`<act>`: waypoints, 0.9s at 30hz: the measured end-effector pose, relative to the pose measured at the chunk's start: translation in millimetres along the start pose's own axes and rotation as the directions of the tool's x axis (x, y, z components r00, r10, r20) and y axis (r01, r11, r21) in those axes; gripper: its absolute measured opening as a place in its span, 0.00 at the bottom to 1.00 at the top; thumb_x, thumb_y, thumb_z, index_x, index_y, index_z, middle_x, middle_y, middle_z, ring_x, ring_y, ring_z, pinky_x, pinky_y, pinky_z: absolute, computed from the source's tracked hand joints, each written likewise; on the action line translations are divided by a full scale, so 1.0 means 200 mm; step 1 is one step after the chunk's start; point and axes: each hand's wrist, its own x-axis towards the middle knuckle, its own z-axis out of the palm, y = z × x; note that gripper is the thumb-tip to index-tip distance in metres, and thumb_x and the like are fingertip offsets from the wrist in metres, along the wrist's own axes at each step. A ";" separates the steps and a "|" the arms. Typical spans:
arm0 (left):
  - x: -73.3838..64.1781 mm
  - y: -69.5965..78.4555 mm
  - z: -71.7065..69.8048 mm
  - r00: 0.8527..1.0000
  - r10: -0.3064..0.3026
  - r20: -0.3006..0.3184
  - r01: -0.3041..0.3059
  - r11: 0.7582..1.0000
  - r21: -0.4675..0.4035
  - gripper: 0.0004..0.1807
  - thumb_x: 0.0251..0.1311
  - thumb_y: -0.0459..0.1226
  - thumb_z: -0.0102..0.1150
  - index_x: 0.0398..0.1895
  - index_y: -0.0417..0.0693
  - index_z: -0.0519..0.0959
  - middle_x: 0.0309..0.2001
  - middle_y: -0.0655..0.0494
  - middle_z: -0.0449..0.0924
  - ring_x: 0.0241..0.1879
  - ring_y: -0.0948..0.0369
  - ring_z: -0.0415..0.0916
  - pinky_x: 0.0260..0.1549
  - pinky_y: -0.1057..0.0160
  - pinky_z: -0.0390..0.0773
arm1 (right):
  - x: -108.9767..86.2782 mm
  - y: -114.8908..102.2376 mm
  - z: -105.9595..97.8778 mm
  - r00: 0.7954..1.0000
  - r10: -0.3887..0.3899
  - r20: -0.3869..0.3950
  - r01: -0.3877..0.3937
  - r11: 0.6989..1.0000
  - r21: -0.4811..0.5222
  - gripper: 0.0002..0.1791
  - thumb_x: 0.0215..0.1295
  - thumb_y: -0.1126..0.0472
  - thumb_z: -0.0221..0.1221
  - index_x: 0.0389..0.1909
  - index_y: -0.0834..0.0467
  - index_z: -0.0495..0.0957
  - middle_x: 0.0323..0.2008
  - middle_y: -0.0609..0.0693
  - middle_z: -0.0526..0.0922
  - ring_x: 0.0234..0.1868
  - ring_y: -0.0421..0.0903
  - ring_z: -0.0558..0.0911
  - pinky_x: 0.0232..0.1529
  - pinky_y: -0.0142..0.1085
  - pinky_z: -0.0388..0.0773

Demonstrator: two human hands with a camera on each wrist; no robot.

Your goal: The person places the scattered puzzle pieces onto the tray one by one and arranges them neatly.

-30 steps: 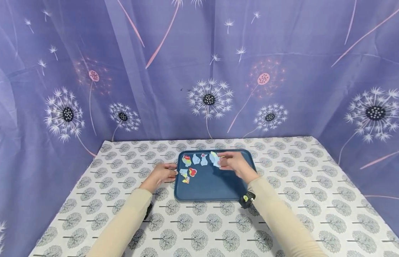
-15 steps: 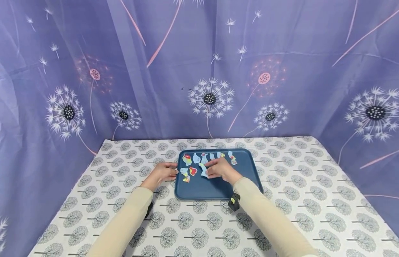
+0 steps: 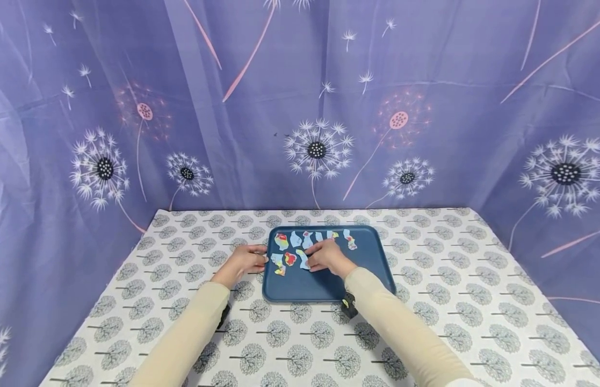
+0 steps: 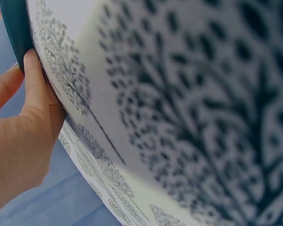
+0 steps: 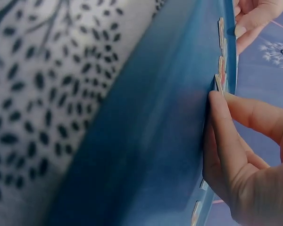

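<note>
A dark blue tray (image 3: 304, 289) lies on the table with several flat, irregular puzzle pieces on it. In the head view, my right hand (image 3: 331, 255) pinches a curved light-blue puzzle piece (image 3: 302, 259) with a yellowish end, just right of a red piece (image 3: 290, 259). The right wrist view shows thumb and fingers (image 5: 219, 106) on this piece close to the tray surface; whether it touches the tray I cannot tell. At the tray's left edge, my left hand (image 3: 244, 261) holds the rim between thumb and finger, as the left wrist view (image 4: 30, 108) also shows.
Along the tray's far side runs a row of pieces, including a red-yellow one (image 3: 281, 241) and a long one (image 3: 349, 239) at right. A blue-yellow piece (image 3: 279, 263) lies near the left rim. A tree-print cloth (image 3: 300, 357) covers the table; a purple curtain (image 3: 251, 134) hangs behind.
My right hand has moved left and nearer from the tray's far side, bringing the curved light-blue puzzle piece beside the red one. The left hand stays at the tray's edge.
</note>
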 end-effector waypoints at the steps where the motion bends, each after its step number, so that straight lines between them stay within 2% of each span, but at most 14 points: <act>1: 0.00 0.00 0.00 1.000 0.000 0.002 0.000 1.000 0.004 0.26 0.58 0.23 0.59 0.62 0.35 0.71 0.59 0.33 0.71 0.41 0.53 0.82 0.42 0.61 0.86 | 0.00 0.00 0.00 1.000 0.003 -0.007 -0.003 1.000 -0.008 0.14 0.53 0.79 0.64 0.43 0.71 0.81 0.41 0.67 0.81 0.29 0.51 0.86 0.33 0.39 0.87; 7: -0.01 0.01 -0.01 1.000 -0.007 -0.004 0.007 1.000 0.013 0.26 0.59 0.24 0.58 0.63 0.35 0.71 0.62 0.33 0.69 0.44 0.50 0.81 0.42 0.61 0.85 | 0.01 -0.04 0.03 0.999 0.021 -0.049 -0.024 0.997 -0.068 0.13 0.50 0.79 0.65 0.39 0.71 0.81 0.32 0.62 0.84 0.26 0.50 0.85 0.30 0.36 0.87; 15: -0.01 0.00 -0.02 1.000 0.008 -0.012 -0.008 1.000 0.010 0.26 0.59 0.23 0.58 0.63 0.35 0.71 0.61 0.33 0.70 0.44 0.51 0.81 0.43 0.60 0.85 | 0.02 -0.05 0.04 0.999 -0.031 -0.039 0.025 0.989 -0.148 0.13 0.47 0.80 0.66 0.37 0.72 0.81 0.36 0.62 0.82 0.26 0.49 0.85 0.28 0.35 0.87; 18: -0.01 0.00 -0.02 1.000 0.007 -0.014 -0.007 1.000 0.003 0.26 0.59 0.23 0.58 0.63 0.35 0.71 0.58 0.33 0.72 0.43 0.51 0.81 0.43 0.60 0.85 | 0.02 -0.05 0.02 0.999 -0.037 -0.016 0.034 0.987 -0.156 0.12 0.50 0.78 0.66 0.38 0.72 0.81 0.34 0.62 0.83 0.26 0.50 0.85 0.29 0.37 0.87; 21: -0.01 0.00 -0.03 1.000 0.002 -0.016 -0.002 1.000 0.013 0.25 0.60 0.23 0.57 0.63 0.35 0.71 0.55 0.33 0.74 0.40 0.54 0.81 0.41 0.61 0.86 | 0.02 -0.06 -0.02 0.998 -0.052 0.027 0.055 0.988 -0.142 0.12 0.55 0.75 0.64 0.42 0.72 0.80 0.34 0.63 0.83 0.29 0.52 0.84 0.32 0.40 0.87; 24: -0.02 0.02 -0.04 1.000 0.001 -0.018 0.000 0.998 0.067 0.24 0.62 0.24 0.55 0.62 0.35 0.71 0.49 0.34 0.77 0.35 0.56 0.81 0.38 0.62 0.86 | 0.01 -0.05 -0.08 0.994 -0.076 0.076 0.082 0.993 -0.082 0.15 0.61 0.73 0.61 0.48 0.72 0.78 0.38 0.66 0.83 0.34 0.56 0.84 0.36 0.43 0.87; 27: -0.06 0.07 -0.06 0.999 0.039 -0.027 -0.035 0.992 0.120 0.21 0.63 0.25 0.53 0.60 0.32 0.72 0.43 0.36 0.79 0.34 0.52 0.81 0.38 0.60 0.86 | -0.02 -0.07 -0.16 0.991 -0.098 0.092 0.100 0.995 -0.013 0.18 0.64 0.72 0.57 0.54 0.74 0.73 0.44 0.70 0.80 0.40 0.61 0.83 0.43 0.46 0.86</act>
